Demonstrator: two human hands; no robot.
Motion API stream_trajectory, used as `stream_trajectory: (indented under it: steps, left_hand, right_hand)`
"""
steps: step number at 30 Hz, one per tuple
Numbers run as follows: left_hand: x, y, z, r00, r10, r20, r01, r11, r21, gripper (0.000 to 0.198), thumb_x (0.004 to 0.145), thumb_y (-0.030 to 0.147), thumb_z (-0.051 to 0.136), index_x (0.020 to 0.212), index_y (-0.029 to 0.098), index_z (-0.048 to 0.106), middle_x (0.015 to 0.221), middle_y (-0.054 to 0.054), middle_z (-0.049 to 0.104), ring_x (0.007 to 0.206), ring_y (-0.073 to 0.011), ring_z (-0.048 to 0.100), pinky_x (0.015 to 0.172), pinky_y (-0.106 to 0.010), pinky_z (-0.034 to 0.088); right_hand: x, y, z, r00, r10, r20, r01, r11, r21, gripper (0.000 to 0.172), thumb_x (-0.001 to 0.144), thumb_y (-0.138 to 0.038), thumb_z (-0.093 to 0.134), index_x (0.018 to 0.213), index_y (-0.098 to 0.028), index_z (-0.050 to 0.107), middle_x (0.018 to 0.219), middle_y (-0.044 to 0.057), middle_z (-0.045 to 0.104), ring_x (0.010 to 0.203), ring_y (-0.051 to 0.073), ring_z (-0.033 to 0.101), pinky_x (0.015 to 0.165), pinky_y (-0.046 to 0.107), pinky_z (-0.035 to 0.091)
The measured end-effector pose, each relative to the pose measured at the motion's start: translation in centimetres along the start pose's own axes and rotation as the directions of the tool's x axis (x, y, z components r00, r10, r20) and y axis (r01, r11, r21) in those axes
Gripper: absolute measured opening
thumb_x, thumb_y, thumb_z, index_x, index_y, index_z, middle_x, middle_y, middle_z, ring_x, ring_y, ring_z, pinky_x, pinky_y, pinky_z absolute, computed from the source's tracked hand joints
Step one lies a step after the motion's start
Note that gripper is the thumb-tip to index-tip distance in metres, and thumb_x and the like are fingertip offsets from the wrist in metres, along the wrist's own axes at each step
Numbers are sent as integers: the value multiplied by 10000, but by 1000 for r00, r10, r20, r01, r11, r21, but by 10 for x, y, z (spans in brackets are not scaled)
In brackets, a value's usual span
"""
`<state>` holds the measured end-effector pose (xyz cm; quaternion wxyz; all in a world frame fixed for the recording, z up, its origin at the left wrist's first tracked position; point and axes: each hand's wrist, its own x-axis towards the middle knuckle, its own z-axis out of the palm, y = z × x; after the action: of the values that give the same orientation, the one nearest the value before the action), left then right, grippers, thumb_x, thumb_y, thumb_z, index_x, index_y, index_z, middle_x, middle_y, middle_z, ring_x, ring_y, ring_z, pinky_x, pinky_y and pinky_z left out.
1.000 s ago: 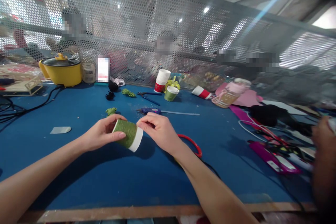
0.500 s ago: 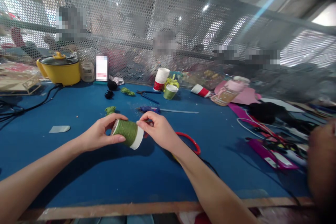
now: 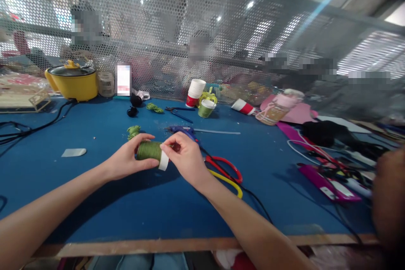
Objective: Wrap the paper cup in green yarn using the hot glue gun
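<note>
A paper cup (image 3: pixel 163 161) wound with green yarn (image 3: pixel 148 151) lies on its side above the blue table, a white band bare at its right end. My left hand (image 3: pixel 131 156) grips it from the left, thumb in front and fingers behind. At the edge of the winding, my right hand (image 3: pixel 182 152) pinches thumb against forefinger on the yarn; the strand itself is mostly hidden. Behind my left hand sits a small bundle of green yarn (image 3: pixel 133 130). A blue glue gun (image 3: pixel 182 130) with a long glue stick lies beyond my right hand.
Scissors with red and yellow handles (image 3: pixel 236 173) lie beside my right forearm. Farther back are pliers (image 3: pixel 180 114), stacked paper cups (image 3: pixel 195 92), a green-wound cup (image 3: pixel 206 109) and a yellow pot (image 3: pixel 72 84). Cables and a purple box (image 3: pixel 329 183) lie right, near another person's blurred arm (image 3: pixel 389 194).
The wound cup has turned more level and its white end has swung slightly left and up. Both hands still hold on. More of the scissor handles shows now.
</note>
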<state>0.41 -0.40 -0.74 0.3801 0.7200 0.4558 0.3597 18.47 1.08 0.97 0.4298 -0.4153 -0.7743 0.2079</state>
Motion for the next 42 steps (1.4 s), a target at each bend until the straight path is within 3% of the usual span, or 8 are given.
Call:
stream_trajectory:
  steps: [17, 25, 32, 34, 36, 38, 40, 42]
  left_hand:
    - [0, 13, 5, 997, -70, -41, 72, 996, 58, 417, 668, 325, 571, 1033, 144, 481, 1003, -72, 549, 923, -226, 522, 834, -372, 410]
    - [0, 11, 5, 995, -10, -102, 26, 987, 161, 396, 642, 277, 582, 1005, 152, 486, 1012, -76, 549, 942, -230, 519, 866, -397, 393]
    - [1, 3, -1, 975, 124, -187, -65, 954, 294, 371, 654, 240, 588, 1003, 175, 484, 995, -60, 524, 947, -216, 508, 856, -378, 408]
    - [2, 1, -7, 960, 144, -241, -56, 939, 338, 378, 662, 249, 591, 1016, 174, 480, 1003, -64, 510, 953, -216, 503, 856, -376, 409]
    - [3, 0, -12, 944, 149, -294, -31, 928, 371, 374, 676, 258, 587, 1023, 172, 477, 1006, -66, 504, 946, -214, 505, 847, -371, 415]
    - [4, -1, -16, 932, 155, -329, -12, 917, 398, 362, 685, 257, 580, 1021, 172, 476, 999, -65, 499, 931, -212, 511, 828, -363, 426]
    - [4, -1, -18, 928, 170, -332, -16, 907, 420, 362, 686, 252, 579, 1024, 177, 473, 998, -62, 491, 916, -209, 517, 811, -358, 436]
    - [3, 0, -16, 928, 202, -314, -46, 897, 440, 373, 685, 252, 581, 1034, 186, 467, 1003, -61, 483, 918, -209, 518, 811, -360, 439]
  right_hand:
    - [-4, -1, 7, 998, -50, 30, 51, 999, -9, 90, 759, -172, 549, 670, -188, 546, 685, -11, 500, 641, 106, 487, 588, 225, 400]
    - [0, 4, 3, 992, 4, 128, -9, 999, 42, 111, 780, -258, 539, 702, -185, 564, 710, 3, 526, 586, 96, 509, 549, 229, 428]
    - [5, -10, -17, 990, 100, 95, -98, 995, -30, 179, 780, -325, 528, 687, -176, 568, 560, -18, 548, 495, 87, 467, 471, 206, 370]
    - [3, -18, -27, 939, 188, 289, -191, 981, -17, 226, 796, -355, 497, 677, -175, 565, 518, -26, 551, 423, 72, 436, 419, 195, 341]
    - [4, -22, -38, 792, 266, 550, -287, 957, -50, 237, 793, -376, 496, 701, -177, 584, 539, -19, 590, 366, 59, 425, 381, 191, 327]
    - [9, -19, -50, 688, 333, 645, -337, 933, -123, 239, 787, -389, 503, 740, -180, 607, 511, -16, 587, 340, 64, 437, 370, 191, 334]
    - [18, -6, -59, 764, 406, 501, -357, 913, -196, 268, 803, -400, 471, 746, -177, 609, 418, -23, 523, 346, 86, 453, 378, 198, 347]
    - [31, 13, -65, 876, 432, 213, -369, 887, -278, 260, 821, -363, 438, 740, -171, 594, 500, 9, 572, 407, 102, 492, 418, 214, 377]
